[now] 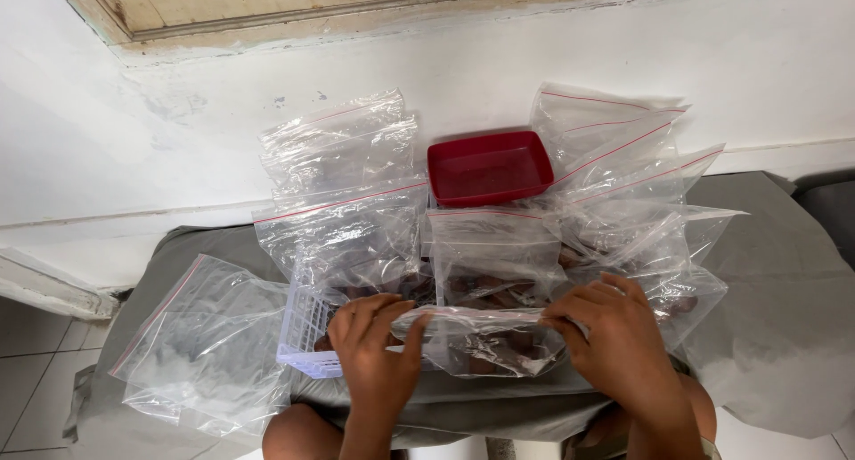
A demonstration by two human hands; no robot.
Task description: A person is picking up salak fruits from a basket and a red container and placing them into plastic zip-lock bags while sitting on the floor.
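Bag [485, 340] first: a clear zip bag with dark brown pieces inside lies straight in front of me, at the near edge of the grey-covered bench [784, 291], just above my knees. Its long axis runs left to right across my view, and the sealed top edge is the stretched strip between my two hands.

My left hand [374, 353] pinches the left end of that strip, thumb [411, 340] pressed against it and the fingers [361, 313] curled over the top. My right hand [619, 340] pinches the right end the same way, fingers [588, 298] clenched on the plastic. Both hands grip the bag and neither is nearer than the other; they sit at opposite ends of the same edge, well apart, with the body of the bag hanging between and slightly below them.

Under my left hand and just beside the bag's left end I see a white slotted basket [303, 335], partly covered by the plastic. Beyond the bag, away from me, more filled bags [490, 264] stand in a row touching it. Behind those a red tray [490, 166] sits against the white wall [134, 113], flanked by stacks of empty bags [343, 139] with red zip lines, and further bags to the right [623, 148]. Another loose empty bag [200, 335] droops off the left side of the bench.

I cannot tell whether the seal under my fingers is fully closed along its length.
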